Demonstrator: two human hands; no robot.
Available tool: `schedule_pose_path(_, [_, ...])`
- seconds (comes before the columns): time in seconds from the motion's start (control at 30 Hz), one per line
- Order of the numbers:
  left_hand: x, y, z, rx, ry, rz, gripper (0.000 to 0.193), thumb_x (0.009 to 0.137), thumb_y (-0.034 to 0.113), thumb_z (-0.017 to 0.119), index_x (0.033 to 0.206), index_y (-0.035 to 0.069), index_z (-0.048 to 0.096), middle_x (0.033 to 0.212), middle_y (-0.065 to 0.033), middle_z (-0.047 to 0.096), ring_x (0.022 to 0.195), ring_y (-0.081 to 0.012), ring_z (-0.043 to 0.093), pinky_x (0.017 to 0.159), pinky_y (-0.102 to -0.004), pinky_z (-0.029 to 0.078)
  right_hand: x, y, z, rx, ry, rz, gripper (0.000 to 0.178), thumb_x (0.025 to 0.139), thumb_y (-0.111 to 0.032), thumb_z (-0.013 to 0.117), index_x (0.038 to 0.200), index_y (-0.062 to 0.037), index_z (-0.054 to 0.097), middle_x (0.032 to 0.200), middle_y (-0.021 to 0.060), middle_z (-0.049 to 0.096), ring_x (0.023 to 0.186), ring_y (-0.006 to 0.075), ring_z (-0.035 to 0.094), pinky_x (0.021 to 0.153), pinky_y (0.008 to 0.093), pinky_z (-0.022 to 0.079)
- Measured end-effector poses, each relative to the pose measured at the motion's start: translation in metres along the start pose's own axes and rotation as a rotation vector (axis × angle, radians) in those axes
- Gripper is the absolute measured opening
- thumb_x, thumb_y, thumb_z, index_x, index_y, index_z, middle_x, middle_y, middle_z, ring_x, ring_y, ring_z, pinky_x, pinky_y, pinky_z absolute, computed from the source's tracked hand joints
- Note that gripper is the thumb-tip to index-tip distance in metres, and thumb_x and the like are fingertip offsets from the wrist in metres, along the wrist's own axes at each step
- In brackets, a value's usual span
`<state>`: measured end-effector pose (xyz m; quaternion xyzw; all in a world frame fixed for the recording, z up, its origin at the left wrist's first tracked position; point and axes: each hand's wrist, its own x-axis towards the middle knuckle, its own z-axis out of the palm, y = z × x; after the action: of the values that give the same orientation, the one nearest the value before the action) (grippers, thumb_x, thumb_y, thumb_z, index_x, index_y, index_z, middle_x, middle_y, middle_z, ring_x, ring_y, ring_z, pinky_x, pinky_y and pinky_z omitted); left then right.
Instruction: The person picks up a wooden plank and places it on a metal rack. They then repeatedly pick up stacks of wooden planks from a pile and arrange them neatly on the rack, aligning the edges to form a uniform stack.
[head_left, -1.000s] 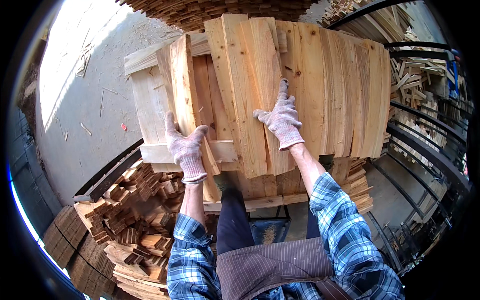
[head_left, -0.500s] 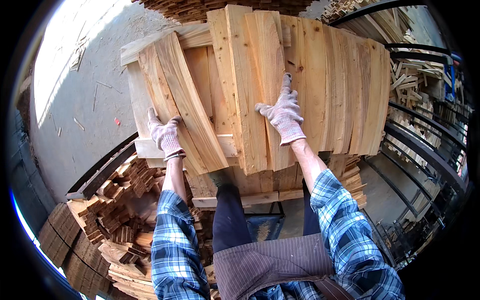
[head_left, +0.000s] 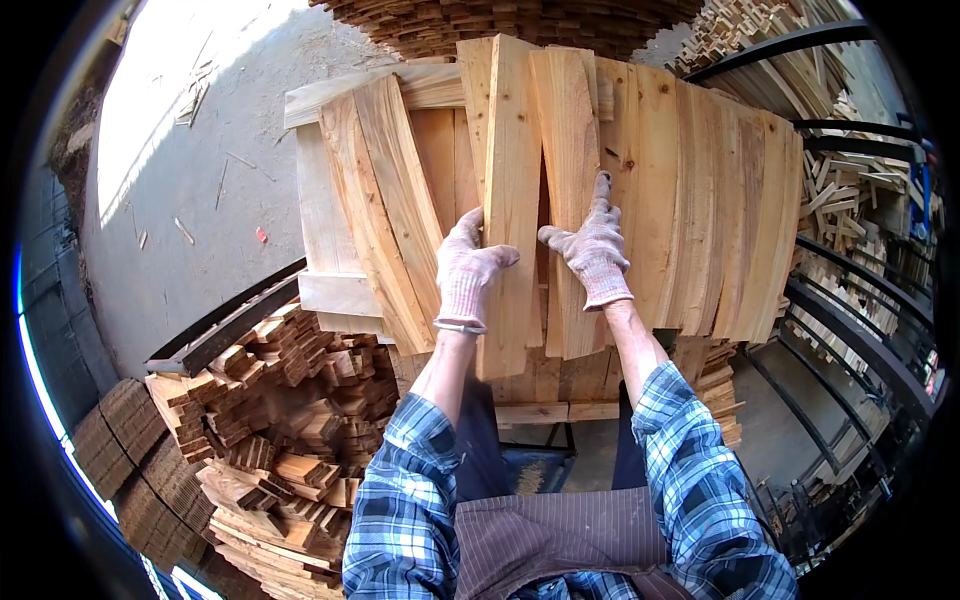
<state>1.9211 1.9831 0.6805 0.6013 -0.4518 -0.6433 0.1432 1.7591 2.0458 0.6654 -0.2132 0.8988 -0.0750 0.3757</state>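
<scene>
Both my hands wear pale, soiled work gloves. My left hand (head_left: 474, 270) grips the left side of a loose wooden plank (head_left: 514, 170), thumb across its top face and fingers at its edge. The near end of this plank juts toward me. My right hand (head_left: 592, 250) spans the loose plank beside it (head_left: 567, 130), thumb near the left edge and index finger stretched along the right edge. A dark, narrow gap separates these two planks. Farther left, two slanted planks (head_left: 385, 190) lie loose. Fitted boards (head_left: 690, 200) lie side by side on the right.
Under the loose boards shows a pale wooden frame (head_left: 335, 294). Stacked wood offcuts (head_left: 300, 400) stand at lower left, beside a dark metal rail (head_left: 230, 320). Black metal bars (head_left: 860, 330) run along the right. More stacked wood (head_left: 510, 25) stands at the far side.
My left hand has left the slanted left planks and moved right onto a middle plank. The middle planks have spread apart, opening a gap. My right hand stays on its plank.
</scene>
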Motion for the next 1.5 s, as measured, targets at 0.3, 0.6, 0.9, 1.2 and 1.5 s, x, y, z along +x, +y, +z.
schedule_pose_path(0.3, [-0.030,-0.002,-0.227,-0.224,0.358,0.168,0.058,0.070,-0.012,0.061,0.127,-0.004,0.052,0.103,-0.0110,0.065,0.081,-0.0154,0.064,0.071,-0.0275,0.055,0.000,-0.002,0.010,-0.074,0.130,0.074,0.123,0.064,-0.037,0.085,0.152,-0.0252,0.001,0.137,0.0268,0.038,0.120,0.0431,0.049,0.100,0.0471,0.045])
schedule_pose_path(0.6, [0.059,-0.032,-0.246,-0.034,0.241,-0.040,0.060,0.076,-0.008,0.065,0.134,-0.002,0.049,0.107,-0.0141,0.066,0.090,-0.0190,0.063,0.077,-0.0287,0.054,-0.015,-0.032,0.036,-0.044,0.190,0.081,0.123,0.062,-0.032,0.087,0.152,-0.0236,0.004,0.137,0.0287,0.038,0.120,0.0430,0.049,0.100,0.0474,0.045])
schedule_pose_path(0.9, [0.084,-0.007,-0.246,0.509,0.422,0.037,0.041,0.090,0.030,0.061,0.119,0.000,0.061,0.107,-0.0191,0.067,0.088,-0.0263,0.065,0.079,-0.0347,0.049,-0.042,-0.098,0.073,-0.015,0.039,0.070,0.125,0.059,-0.027,0.089,0.152,-0.0256,0.005,0.141,0.0272,0.036,0.125,0.0413,0.046,0.102,0.0464,0.044])
schedule_pose_path(1.2, [0.145,-0.040,-0.295,0.511,0.516,0.127,0.058,0.090,0.040,0.060,0.127,-0.004,0.053,0.118,-0.0214,0.062,0.107,-0.0298,0.061,0.094,-0.0354,0.044,-0.057,-0.115,0.078,0.166,-0.101,0.076,0.128,0.056,-0.026,0.090,0.152,-0.0229,0.006,0.138,0.0252,0.040,0.123,0.0416,0.048,0.104,0.0451,0.042])
schedule_pose_path(1.5, [0.140,-0.049,-0.287,0.442,0.583,0.176,0.053,0.092,0.041,0.060,0.117,-0.005,0.060,0.102,-0.0159,0.068,0.090,-0.0226,0.062,0.083,-0.0319,0.046,-0.017,-0.016,0.056,0.086,0.171,-0.058,0.109,0.069,-0.033,0.082,0.152,-0.0213,0.013,0.133,0.0267,0.042,0.119,0.0427,0.049,0.099,0.0473,0.045])
